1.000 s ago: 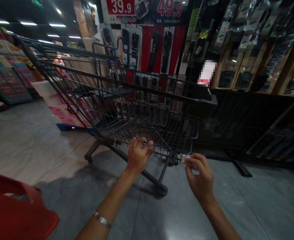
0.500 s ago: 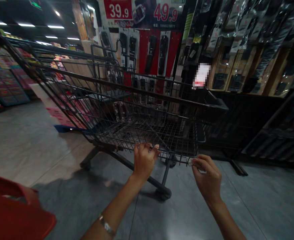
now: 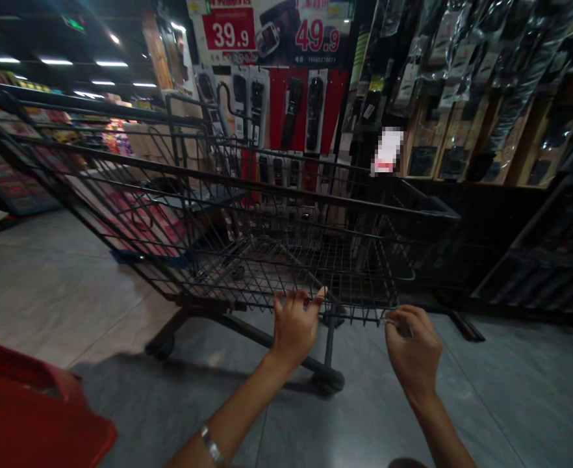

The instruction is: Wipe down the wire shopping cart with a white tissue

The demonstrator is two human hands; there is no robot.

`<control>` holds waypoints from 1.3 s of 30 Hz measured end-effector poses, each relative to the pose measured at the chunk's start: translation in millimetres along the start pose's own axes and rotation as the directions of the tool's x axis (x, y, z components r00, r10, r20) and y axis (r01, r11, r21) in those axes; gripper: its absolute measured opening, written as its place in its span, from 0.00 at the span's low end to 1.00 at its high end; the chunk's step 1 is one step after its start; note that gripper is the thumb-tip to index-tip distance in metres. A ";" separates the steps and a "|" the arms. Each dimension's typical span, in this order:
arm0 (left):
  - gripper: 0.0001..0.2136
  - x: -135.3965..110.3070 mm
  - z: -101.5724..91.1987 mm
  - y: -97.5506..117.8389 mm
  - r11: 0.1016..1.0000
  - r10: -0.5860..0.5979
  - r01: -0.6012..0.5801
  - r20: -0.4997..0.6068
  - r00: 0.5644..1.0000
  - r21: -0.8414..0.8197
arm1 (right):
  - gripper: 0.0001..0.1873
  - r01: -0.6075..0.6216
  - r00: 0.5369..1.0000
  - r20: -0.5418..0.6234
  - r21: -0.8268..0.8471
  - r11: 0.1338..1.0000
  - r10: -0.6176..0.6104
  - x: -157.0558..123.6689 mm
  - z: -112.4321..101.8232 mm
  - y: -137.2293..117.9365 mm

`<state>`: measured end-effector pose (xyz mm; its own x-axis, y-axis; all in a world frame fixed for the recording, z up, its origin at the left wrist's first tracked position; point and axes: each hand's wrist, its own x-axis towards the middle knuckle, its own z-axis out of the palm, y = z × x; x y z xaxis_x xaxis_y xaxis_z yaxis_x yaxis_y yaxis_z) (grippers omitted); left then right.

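A dark wire shopping cart (image 3: pixel 286 195) stands side-on before me, its basket bare inside. My left hand (image 3: pixel 296 325) has its fingers curled over the lower wire edge of the basket, the thumb-side finger sticking up to the right. At the basket's lower right corner, my right hand (image 3: pixel 416 351) is closed in a pinch. A small pale bit shows at its fingertips, too small to name, right against the wire. A silver bracelet (image 3: pixel 211 444) circles my left wrist.
A red plastic shopping basket or bin (image 3: pixel 38 409) is at the lower left. Behind the cart, packaged goods (image 3: pixel 314 107) hang under price signs (image 3: pixel 228 29). Pink boxes (image 3: pixel 154 224) sit on a blue pallet (image 3: pixel 125 257). Dark racks (image 3: pixel 540 260) line the right side.
Both hands appear slightly further right and lower, still at the basket's lower edge. The cart looks a little larger in view, and the camera has tilted up slightly.
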<state>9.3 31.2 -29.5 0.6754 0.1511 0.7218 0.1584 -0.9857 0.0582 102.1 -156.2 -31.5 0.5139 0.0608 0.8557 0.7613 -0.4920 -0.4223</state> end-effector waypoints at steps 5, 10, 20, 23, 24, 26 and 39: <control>0.23 -5.4 -13.5 16.3 1.000 -0.005 0.004 0.069 0.998 0.017 | 0.06 -0.021 1.000 -0.020 -0.027 0.999 0.020 1.0 -3.2 9.6; 0.23 -20.1 -24.6 22.7 0.999 0.041 -0.040 -0.034 0.999 0.037 | 0.06 -0.034 0.999 0.001 -0.007 0.999 0.034 -1.1 -12.2 1.4; 0.17 -36.0 -23.0 -24.4 0.996 0.088 -0.080 -0.313 0.946 0.037 | 0.06 -0.135 0.991 0.025 0.154 0.979 0.133 -20.0 -7.4 -17.1; 0.13 -40.4 -20.4 -43.3 0.992 0.106 -0.081 -0.315 0.943 0.091 | 0.07 -0.149 0.989 0.051 0.211 0.966 0.141 -21.9 -3.5 -16.8; 0.13 -41.3 -19.2 -47.5 0.989 0.132 -0.107 -0.290 0.948 0.098 | 0.06 -0.138 0.990 0.047 0.208 0.968 0.131 -21.2 -2.3 -17.2; 0.14 -41.5 -16.7 -51.9 0.986 0.157 -0.137 -0.235 0.959 0.098 | 0.05 -0.095 0.995 0.031 0.193 0.977 0.091 -18.6 0.2 -20.6; 0.17 -33.7 -9.9 -44.7 0.996 -0.018 0.035 -0.203 0.979 0.083 | 0.13 0.473 0.827 0.113 0.389 0.790 -0.551 -9.1 68.2 -74.4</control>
<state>-27.6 69.4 -49.6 0.5125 0.1505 0.8454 0.2412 -0.9701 0.0265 67.7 -60.9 -28.3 0.0503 0.4197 0.9062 0.9987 -0.0221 -0.0452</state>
